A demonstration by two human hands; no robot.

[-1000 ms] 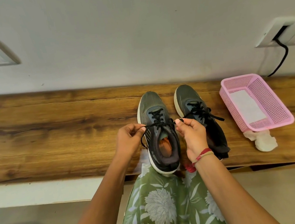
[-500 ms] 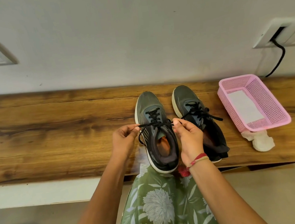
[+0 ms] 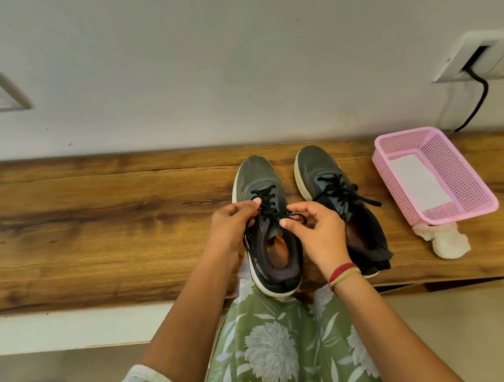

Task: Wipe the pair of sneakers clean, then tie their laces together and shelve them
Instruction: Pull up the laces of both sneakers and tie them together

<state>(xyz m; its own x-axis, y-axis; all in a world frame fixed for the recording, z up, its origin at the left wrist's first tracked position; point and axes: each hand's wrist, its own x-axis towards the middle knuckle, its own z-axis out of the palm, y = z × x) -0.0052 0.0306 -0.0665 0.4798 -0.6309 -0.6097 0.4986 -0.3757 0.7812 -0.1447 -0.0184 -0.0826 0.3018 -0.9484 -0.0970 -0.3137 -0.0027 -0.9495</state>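
Note:
Two dark grey sneakers with white soles and black laces stand side by side on the wooden shelf (image 3: 90,229), toes to the wall. The left sneaker (image 3: 257,177) has its heel over the front edge. Its black lace (image 3: 270,207) is pinched on both sides: my left hand (image 3: 233,228) holds one end at the left of the tongue, my right hand (image 3: 319,230) holds a loop of it just right of the tongue. The right sneaker (image 3: 321,169) lies partly behind my right hand, its laces loose.
A pink mesh basket (image 3: 464,171) with a white sheet inside sits at the right of the shelf. A crumpled white wipe (image 3: 447,240) lies in front of it. A black cable (image 3: 480,99) hangs from a wall socket above.
My hands have drawn closer together over the left sneaker's tongue. The right hand now holds a loop of the lace instead of a taut straight end.

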